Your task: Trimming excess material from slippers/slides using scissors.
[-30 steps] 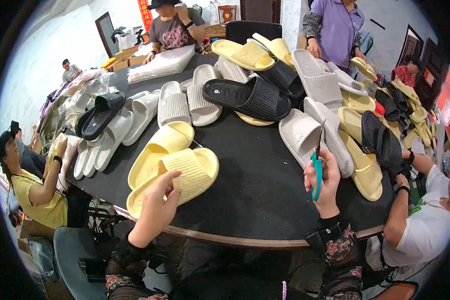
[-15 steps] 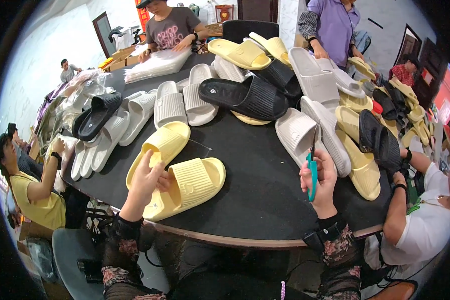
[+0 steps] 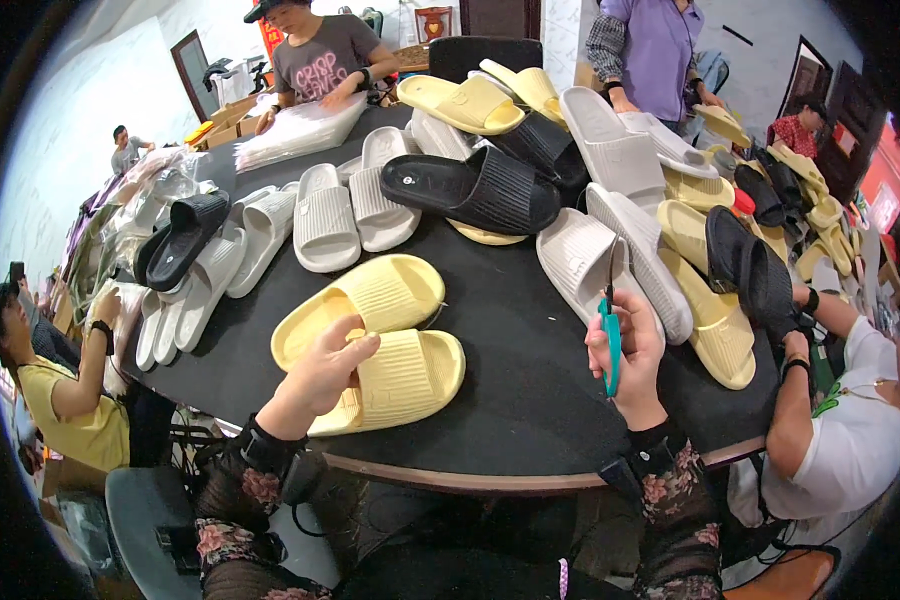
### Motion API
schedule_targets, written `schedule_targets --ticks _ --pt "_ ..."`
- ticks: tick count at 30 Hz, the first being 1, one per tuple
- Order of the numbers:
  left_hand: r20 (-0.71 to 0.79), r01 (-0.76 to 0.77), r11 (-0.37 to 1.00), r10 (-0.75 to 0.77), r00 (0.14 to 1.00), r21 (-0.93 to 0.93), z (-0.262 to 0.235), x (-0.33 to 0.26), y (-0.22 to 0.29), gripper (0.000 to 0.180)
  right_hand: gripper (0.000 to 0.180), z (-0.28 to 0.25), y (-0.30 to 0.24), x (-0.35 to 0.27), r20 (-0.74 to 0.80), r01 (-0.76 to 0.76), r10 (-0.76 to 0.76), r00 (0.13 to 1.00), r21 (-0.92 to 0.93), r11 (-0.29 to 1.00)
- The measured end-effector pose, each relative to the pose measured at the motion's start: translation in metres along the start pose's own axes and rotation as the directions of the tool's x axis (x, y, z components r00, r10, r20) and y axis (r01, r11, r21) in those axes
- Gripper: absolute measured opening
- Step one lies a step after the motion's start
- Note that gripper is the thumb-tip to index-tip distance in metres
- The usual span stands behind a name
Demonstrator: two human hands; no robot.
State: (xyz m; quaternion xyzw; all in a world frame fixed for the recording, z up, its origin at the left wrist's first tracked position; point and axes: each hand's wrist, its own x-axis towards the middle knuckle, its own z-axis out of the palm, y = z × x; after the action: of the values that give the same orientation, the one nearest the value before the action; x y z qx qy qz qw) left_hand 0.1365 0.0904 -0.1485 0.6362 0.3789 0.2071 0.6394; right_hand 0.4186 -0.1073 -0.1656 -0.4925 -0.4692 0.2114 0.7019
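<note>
Two pale yellow ribbed slides lie side by side near the front of the round black table [image 3: 510, 390]. My left hand [image 3: 322, 372] rests on the heel of the nearer yellow slide [image 3: 400, 378], fingers curled over its edge. The other yellow slide [image 3: 370, 297] lies just beyond it, touching it. My right hand [image 3: 632, 345] is raised over the table to the right, closed around teal-handled scissors [image 3: 610, 320] that point upward, blades together.
Piles of white, black and yellow slides [image 3: 530, 170] cover the far and right parts of the table. White slides and a black slide [image 3: 185, 235] lie at the left. Several other people sit or stand around the table; one person's arm [image 3: 795, 400] reaches in at right.
My left hand has turned and slid the nearer yellow slide rightward beside its mate, shifting from its side to its heel. The right hand with the scissors has stayed nearly still.
</note>
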Motion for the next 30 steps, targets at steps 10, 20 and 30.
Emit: schedule_targets --ticks 10,20,30 --pt "0.166 -0.032 0.985 0.061 0.984 -0.17 0.047 0.005 0.015 0.043 0.047 -0.002 0.001 0.003 -0.04 -0.053 0.054 0.998 0.023 0.998" --pt "0.178 -0.086 0.975 0.124 0.976 -0.207 0.08 0.034 0.023 0.048 0.047 -0.001 0.002 0.003 -0.046 -0.14 0.141 0.989 0.022 0.99" --pt "0.0 -0.317 0.882 0.338 0.941 -0.35 0.076 0.042 0.028 0.043 0.051 0.016 -0.002 0.001 0.137 -0.266 0.265 0.954 -0.012 0.964"
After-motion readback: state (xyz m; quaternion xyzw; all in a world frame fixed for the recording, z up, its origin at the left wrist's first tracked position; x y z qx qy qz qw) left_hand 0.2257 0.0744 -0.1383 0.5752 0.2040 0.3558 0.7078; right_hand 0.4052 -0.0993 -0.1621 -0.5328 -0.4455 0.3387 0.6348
